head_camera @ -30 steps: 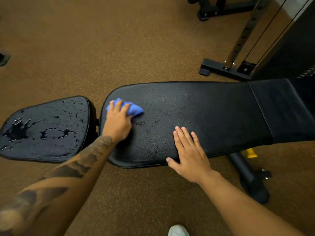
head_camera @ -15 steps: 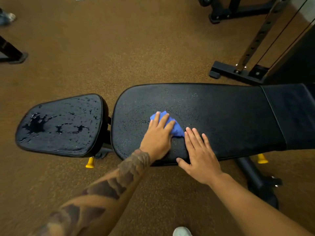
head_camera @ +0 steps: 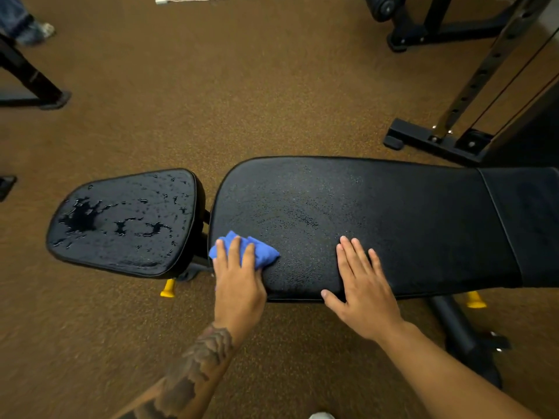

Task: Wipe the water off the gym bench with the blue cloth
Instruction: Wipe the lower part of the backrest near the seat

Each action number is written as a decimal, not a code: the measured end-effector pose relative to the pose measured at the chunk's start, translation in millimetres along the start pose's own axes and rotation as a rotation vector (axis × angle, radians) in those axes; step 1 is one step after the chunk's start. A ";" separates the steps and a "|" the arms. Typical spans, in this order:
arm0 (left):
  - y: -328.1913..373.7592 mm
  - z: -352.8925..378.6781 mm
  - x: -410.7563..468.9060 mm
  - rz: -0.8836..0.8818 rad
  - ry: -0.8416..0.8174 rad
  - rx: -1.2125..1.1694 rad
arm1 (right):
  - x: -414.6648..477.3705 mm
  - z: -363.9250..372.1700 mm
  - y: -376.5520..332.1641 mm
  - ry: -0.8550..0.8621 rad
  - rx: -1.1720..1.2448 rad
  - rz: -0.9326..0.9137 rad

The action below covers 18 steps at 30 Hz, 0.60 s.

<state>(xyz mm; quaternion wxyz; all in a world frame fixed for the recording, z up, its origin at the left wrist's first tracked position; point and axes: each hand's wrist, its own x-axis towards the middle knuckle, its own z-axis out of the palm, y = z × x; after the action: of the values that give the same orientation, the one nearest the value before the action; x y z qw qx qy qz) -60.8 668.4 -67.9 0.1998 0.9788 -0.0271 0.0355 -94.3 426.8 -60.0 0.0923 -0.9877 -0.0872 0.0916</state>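
Note:
A black gym bench lies across the view in two pads. Its long back pad (head_camera: 393, 213) carries a film of fine droplets around the middle. The smaller seat pad (head_camera: 127, 225) at the left holds pools and beads of water. My left hand (head_camera: 239, 279) presses the bunched blue cloth (head_camera: 260, 252) onto the near left corner of the long pad. My right hand (head_camera: 363, 285) rests flat with fingers spread on the pad's near edge, holding nothing.
A cable machine's black base and perforated upright (head_camera: 438, 140) stand behind the bench at the right. Yellow knobs (head_camera: 168, 288) poke out under the pads. A black bench foot (head_camera: 472, 349) sits near right. A frame leg (head_camera: 36, 86) and someone's shoe (head_camera: 36, 31) are far left.
My left hand has dragged the cloth from the middle of the long pad's near edge back to its near left corner. My right hand stayed planted. The camera view shifted slightly.

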 end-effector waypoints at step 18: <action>-18.6 -36.9 4.2 0.271 -0.266 -0.140 | 27.6 -17.4 -59.4 0.017 0.116 -0.113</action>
<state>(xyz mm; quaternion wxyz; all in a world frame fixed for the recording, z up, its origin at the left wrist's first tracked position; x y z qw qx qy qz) -57.5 699.8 -41.0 0.2553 0.9460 -0.1872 -0.0693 -73.4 486.5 -35.9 0.1553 -0.9749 -0.1365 0.0827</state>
